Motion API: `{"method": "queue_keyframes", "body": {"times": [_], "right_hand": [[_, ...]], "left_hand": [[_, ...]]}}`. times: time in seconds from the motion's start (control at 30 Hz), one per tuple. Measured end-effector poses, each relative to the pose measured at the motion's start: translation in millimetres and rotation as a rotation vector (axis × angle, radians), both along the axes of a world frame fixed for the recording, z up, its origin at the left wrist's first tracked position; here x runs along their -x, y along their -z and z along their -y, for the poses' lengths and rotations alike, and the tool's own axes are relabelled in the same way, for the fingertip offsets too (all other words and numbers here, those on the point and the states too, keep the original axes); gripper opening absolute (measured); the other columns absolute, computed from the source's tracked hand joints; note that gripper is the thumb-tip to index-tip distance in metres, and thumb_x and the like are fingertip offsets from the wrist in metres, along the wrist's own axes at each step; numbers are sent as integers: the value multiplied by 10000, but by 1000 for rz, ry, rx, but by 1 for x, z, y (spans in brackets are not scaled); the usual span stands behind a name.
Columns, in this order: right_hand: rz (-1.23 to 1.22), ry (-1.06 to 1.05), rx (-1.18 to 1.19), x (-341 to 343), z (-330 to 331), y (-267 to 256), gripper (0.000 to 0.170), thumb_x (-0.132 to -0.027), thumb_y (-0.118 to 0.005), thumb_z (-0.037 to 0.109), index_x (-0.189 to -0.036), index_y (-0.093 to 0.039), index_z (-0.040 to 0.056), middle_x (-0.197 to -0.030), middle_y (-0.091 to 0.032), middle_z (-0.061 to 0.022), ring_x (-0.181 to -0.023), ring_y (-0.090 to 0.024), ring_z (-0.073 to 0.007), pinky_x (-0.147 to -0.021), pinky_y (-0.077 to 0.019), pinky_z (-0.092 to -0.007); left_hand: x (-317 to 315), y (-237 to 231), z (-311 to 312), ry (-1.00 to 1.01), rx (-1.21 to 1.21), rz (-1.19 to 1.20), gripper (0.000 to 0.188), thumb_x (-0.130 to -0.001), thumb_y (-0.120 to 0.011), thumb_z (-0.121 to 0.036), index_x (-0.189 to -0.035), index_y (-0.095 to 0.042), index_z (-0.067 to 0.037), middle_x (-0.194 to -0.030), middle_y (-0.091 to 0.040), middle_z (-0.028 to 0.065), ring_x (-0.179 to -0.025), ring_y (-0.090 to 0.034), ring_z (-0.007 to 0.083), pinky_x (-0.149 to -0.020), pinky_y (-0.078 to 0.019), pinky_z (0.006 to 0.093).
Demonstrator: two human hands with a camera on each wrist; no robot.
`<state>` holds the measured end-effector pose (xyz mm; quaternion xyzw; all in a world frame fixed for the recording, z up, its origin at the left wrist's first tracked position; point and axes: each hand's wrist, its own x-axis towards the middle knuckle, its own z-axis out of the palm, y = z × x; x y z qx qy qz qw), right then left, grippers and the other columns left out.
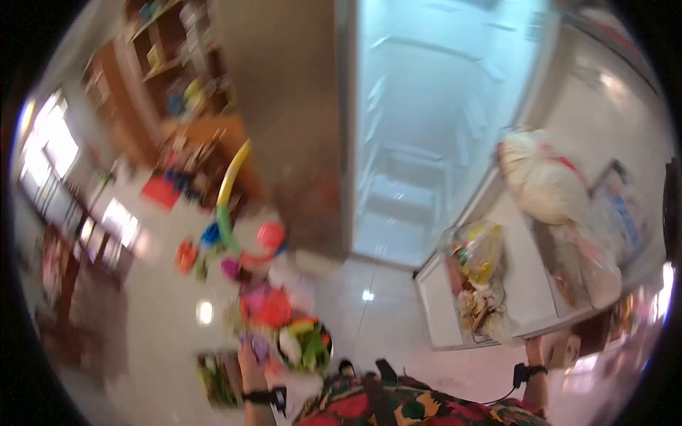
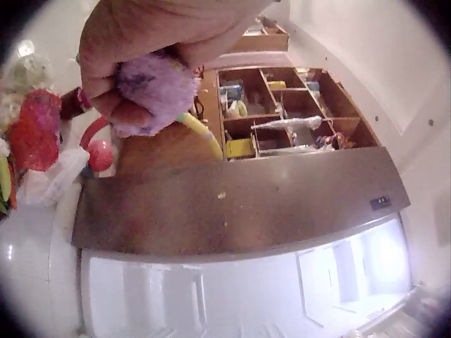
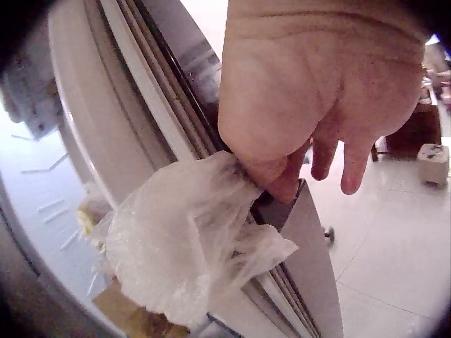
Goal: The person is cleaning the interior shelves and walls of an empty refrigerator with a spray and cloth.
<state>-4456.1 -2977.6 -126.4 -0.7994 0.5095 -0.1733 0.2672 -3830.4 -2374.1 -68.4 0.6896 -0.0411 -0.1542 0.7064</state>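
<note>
In the left wrist view my left hand (image 2: 151, 53) grips a fluffy purple bundle (image 2: 156, 91), fingers curled round it. The head view has that hand low at left, beside a bowl of vegetables (image 1: 305, 346). My right hand (image 3: 317, 91) is at the edge of the opened refrigerator door (image 3: 306, 260), thumb side touching it and other fingers extended downward. Close under this hand, a clear plastic bag (image 3: 176, 232) bulges at the door's inner side. The lit refrigerator compartment (image 1: 412, 142) stands wide open ahead.
Door shelves hold a cream-coloured bag (image 1: 543, 181) and packets (image 1: 476, 255). On the floor at left lie red fluffy bundles (image 1: 268, 305), a pink ball (image 1: 271, 235) and a yellow-green hoop (image 1: 229, 181). A wooden shelf unit (image 2: 282, 105) stands behind the refrigerator.
</note>
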Motion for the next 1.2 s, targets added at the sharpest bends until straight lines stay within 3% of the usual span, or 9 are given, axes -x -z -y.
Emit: {"method": "queue_keyframes", "body": {"times": [0.03,0.13,0.2,0.3,0.7,0.9,0.97,1.1,1.2], "right_hand": [[52,-7,-5,-3,-7,0,427,-694,-562,-46,-1117,-506,-36,-1049,-561,-128,-947,-521,-192,-728,-470,-294],[61,-84,42,-27,-53,-37,401,-675,-564,-46,-1075,-544,-27,-1008,-576,-156,-918,-545,-225,-746,-460,-313],[94,-116,149,-61,-85,-77,318,-704,-577,-5,-1021,-583,-31,-900,-593,-190,-872,-569,-287,-764,-456,-347],[-202,-182,-12,-102,-135,-152,378,-703,-620,20,-1069,-546,-38,-1000,-563,-182,-861,-547,-269,-630,-480,-326],[-59,-569,318,-191,-199,-141,353,-777,-593,114,-1078,-507,-48,-1002,-518,-203,-830,-528,-303,-626,-474,-366],[-267,-614,352,-308,-212,-142,662,-765,-581,123,-1337,-268,4,-1279,-375,-247,-1159,-352,-397,-1005,-268,-418],[8,-733,300,-354,-252,-152,750,-744,-572,55,-1383,-180,40,-1398,-280,-170,-1288,-248,-308,-1066,-204,-376],[-56,-775,313,-388,-382,-104,596,-750,-543,58,-1310,-343,14,-1361,-353,-164,-1272,-312,-292,-1061,-230,-361],[-544,-915,232,-389,-513,-122,372,-754,-548,191,-1112,-536,89,-1156,-515,-157,-1108,-462,-326,-917,-383,-420]], "left_hand": [[31,-43,12,-219,283,-328,185,-895,-471,-246,-912,-523,-69,-883,-554,60,-762,-561,136,-532,-456,277],[87,-6,-45,-255,-284,56,161,-881,-462,-221,-962,-519,-94,-864,-562,60,-746,-573,169,-546,-474,288],[118,-34,-49,-634,332,-552,177,-861,-458,-202,-999,-510,-104,-874,-574,62,-757,-583,202,-561,-487,308],[189,-52,-87,-774,342,-592,184,-858,-459,-214,-1000,-513,-112,-890,-583,65,-758,-584,214,-556,-487,308],[387,-68,-256,-1228,454,-624,186,-866,-427,-232,-1004,-509,-138,-906,-591,55,-762,-595,232,-552,-504,321],[458,-44,-336,-1234,326,-362,124,-863,-462,-230,-895,-538,-137,-800,-599,35,-681,-595,188,-525,-507,299],[454,-26,-386,-965,747,-348,90,-853,-487,-216,-827,-544,-152,-733,-592,16,-602,-581,156,-503,-503,265],[463,-15,-458,-1322,340,-212,102,-848,-492,-234,-826,-544,-149,-714,-590,20,-578,-575,157,-485,-500,256],[485,0,-526,-1043,296,-217,401,-714,-446,5,-1113,-439,-32,-1009,-489,52,-915,-519,166,-755,-460,246]]}}
